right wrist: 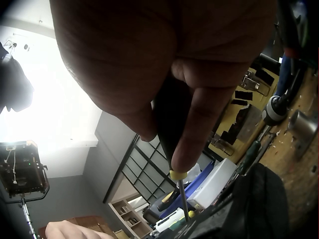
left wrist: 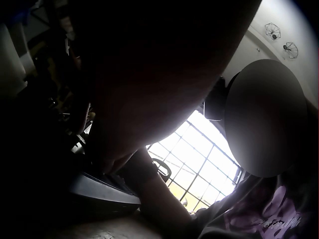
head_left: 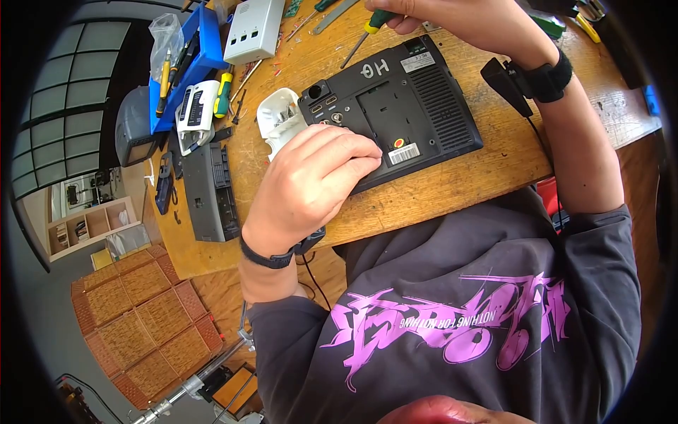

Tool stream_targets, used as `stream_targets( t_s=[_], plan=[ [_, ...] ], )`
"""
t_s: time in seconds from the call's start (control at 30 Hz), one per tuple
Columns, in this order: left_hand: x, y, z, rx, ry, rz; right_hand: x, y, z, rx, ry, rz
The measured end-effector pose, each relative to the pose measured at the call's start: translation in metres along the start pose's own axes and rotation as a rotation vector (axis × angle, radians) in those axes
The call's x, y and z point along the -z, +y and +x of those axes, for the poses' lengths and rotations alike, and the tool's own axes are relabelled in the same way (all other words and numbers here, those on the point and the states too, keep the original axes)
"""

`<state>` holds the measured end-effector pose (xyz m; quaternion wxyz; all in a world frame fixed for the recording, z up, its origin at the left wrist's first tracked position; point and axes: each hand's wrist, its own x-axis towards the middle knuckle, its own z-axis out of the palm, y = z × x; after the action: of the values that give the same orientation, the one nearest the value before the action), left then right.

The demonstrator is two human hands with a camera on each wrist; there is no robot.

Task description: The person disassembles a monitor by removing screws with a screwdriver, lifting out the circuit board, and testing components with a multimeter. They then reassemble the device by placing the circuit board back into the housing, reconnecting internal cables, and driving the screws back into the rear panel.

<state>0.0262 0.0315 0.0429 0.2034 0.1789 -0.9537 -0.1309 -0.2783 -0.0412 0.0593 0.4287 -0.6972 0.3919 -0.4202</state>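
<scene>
A flat black electronic device (head_left: 417, 106) lies on the wooden table, its ports, vents, barcode label and handwritten white letters showing. My left hand (head_left: 311, 177) is over its near left part, bent fingertips right at the casing beside the barcode label. The thumb is hidden, and I cannot tell whether the fingers pinch anything. Beyond the device's far edge, my right hand (head_left: 417, 13) grips a screwdriver (head_left: 372, 23) with a green handle and yellow collar. Its shaft slants down toward the casing. In the right wrist view, thumb and fingers close around the dark handle (right wrist: 172, 112).
A white plastic case (head_left: 282, 116) touches the device's left side. Farther left are a black plastic part (head_left: 207, 191), a white handheld tool (head_left: 196, 113) and a blue bin (head_left: 201, 53). A white box (head_left: 253, 28) stands at the back. The table edge runs close to my body.
</scene>
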Motion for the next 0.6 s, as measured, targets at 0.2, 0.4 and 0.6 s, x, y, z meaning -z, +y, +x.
stream_targets(
  t_s=[0.2, 0.4, 0.6],
  plan=[
    [-0.002, 0.006, 0.001, -0.016, 0.023, 0.014, -0.001, -0.002, 0.003, -0.068, 0.017, -0.013],
    [0.002, 0.004, -0.002, 0.017, -0.005, -0.037, 0.0, 0.008, 0.001, 0.061, -0.027, 0.052],
    [0.0, -0.005, -0.003, 0.038, 0.016, -0.098, -0.002, -0.002, 0.003, -0.059, -0.002, -0.045]
  ],
)
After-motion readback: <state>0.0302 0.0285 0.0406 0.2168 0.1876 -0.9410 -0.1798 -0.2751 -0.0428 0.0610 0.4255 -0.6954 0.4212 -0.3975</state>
